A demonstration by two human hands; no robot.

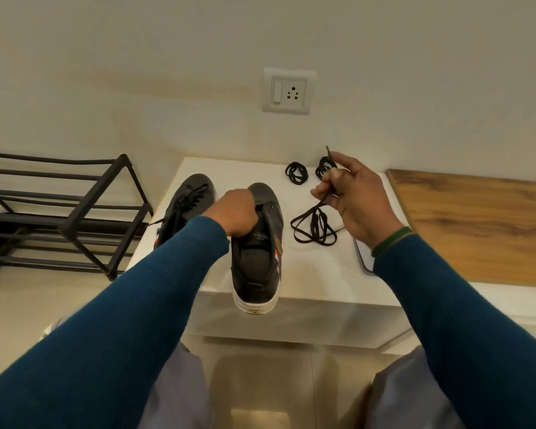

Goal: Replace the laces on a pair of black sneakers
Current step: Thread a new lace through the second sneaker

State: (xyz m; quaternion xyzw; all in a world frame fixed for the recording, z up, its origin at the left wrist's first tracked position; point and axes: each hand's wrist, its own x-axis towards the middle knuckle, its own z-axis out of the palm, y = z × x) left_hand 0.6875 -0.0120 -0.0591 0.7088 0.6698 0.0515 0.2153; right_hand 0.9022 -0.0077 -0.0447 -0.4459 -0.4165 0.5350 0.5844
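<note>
Unlaced sneaker (257, 243) — on white tabletop (322, 274), heel overhanging the near edge, left hand (235, 212) gripping its tongue. Right hand (353, 196) — pinching loose black lace (314, 226), raised above tabletop. Second sneaker (186, 199), laced, alongside.

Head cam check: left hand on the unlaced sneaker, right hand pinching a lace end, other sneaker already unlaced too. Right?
Not quite. In the head view the other sneaker is still laced. The rest stands: the left hand holds the unlaced sneaker, and the right hand pinches a lace by its end.
</note>
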